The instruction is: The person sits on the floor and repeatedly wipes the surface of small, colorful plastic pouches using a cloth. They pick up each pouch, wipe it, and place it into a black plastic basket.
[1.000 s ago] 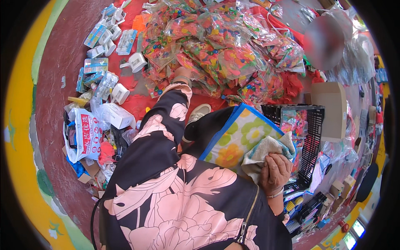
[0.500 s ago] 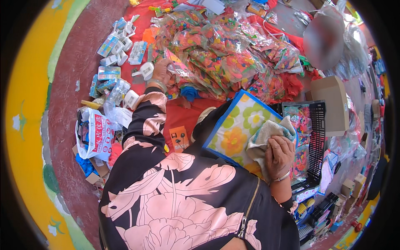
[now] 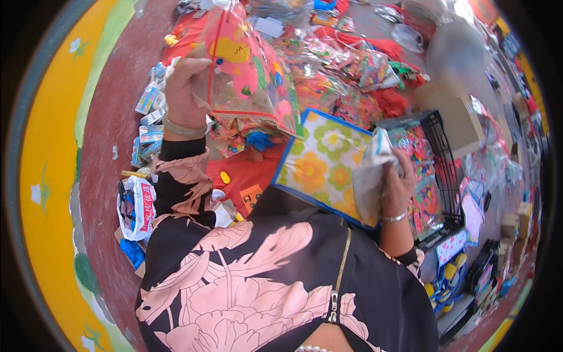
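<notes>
Left hand: was partly closed, fingers and thumb gripping the left edge of 1 clear bag.
Right hand: was curled around a pale cloth.
Clear bag: stood raised, left of the flowered panel, showing colourful pieces.
Flowered panel: lay tilted, partly behind the cloth.
Black crate: sat right of the right hand, with colourful packets inside.

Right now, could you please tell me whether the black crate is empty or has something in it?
Not empty: colourful packets show inside the black crate, beside the right hand.
</notes>
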Motion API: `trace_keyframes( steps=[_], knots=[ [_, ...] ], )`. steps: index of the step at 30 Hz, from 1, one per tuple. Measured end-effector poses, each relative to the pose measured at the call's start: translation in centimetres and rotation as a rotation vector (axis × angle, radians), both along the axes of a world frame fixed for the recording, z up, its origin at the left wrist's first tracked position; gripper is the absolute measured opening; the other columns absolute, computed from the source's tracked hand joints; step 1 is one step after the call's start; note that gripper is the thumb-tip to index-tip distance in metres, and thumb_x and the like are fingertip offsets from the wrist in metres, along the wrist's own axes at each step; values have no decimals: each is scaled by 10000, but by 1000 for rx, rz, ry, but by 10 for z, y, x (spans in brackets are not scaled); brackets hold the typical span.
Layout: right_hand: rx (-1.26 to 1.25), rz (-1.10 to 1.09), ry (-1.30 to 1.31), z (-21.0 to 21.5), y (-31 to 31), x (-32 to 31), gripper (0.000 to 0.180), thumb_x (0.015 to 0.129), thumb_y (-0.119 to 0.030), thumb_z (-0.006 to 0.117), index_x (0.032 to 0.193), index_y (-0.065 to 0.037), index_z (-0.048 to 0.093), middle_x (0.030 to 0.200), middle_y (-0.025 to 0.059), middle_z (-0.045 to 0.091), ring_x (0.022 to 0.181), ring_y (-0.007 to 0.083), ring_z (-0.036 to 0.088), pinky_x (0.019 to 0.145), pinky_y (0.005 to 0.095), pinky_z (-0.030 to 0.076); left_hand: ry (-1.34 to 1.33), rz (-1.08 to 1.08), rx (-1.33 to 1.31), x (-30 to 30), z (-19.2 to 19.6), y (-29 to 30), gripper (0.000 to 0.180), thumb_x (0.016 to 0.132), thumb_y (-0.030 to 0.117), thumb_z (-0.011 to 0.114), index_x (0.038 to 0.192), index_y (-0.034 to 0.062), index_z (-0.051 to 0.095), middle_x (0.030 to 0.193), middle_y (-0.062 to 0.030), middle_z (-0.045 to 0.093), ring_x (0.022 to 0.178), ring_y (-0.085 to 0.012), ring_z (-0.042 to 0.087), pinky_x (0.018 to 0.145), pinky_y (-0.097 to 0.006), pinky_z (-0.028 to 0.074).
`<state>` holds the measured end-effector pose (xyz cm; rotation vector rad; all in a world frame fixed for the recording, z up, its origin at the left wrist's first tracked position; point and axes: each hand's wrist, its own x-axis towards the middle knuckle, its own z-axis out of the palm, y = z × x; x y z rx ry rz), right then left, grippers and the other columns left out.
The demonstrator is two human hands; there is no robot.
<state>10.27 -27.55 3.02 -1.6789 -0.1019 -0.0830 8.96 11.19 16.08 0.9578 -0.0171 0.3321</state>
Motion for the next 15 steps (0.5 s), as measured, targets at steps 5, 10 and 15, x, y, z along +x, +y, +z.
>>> trace_keyframes(
  steps=[5, 10, 15],
  knots=[
    [886, -47, 279, -9, -11, 12, 307, 867, -52, 540, 1168, 10, 545, 1057, 121, 637, 969, 257, 625, 841, 369, 508, -251, 13, 195, 16, -11, -48, 92, 835, 22, 485, 882, -9, 558, 906, -125, 586, 819, -202, 591, 738, -311, 511],
    [911, -48, 199, -11, -33, 20, 318, 896, -128, 523, 1190, -7, 537, 1137, 124, 613, 1023, 265, 605, 901, 391, 481, -331, -183, 189, 19, -91, -83, 76, 841, 7, 512, 885, 2, 573, 937, -124, 590, 852, -162, 572, 722, -268, 487],
    [901, -168, 152, -10, -106, 32, 370, 901, -227, 553, 1215, -32, 537, 1197, 117, 596, 1082, 275, 571, 972, 402, 433, 403, -385, 254, -15, -152, -95, 83, 850, 73, 594, 850, -9, 580, 891, -47, 588, 681, -105, 544, 627, -225, 432]
  ],
)
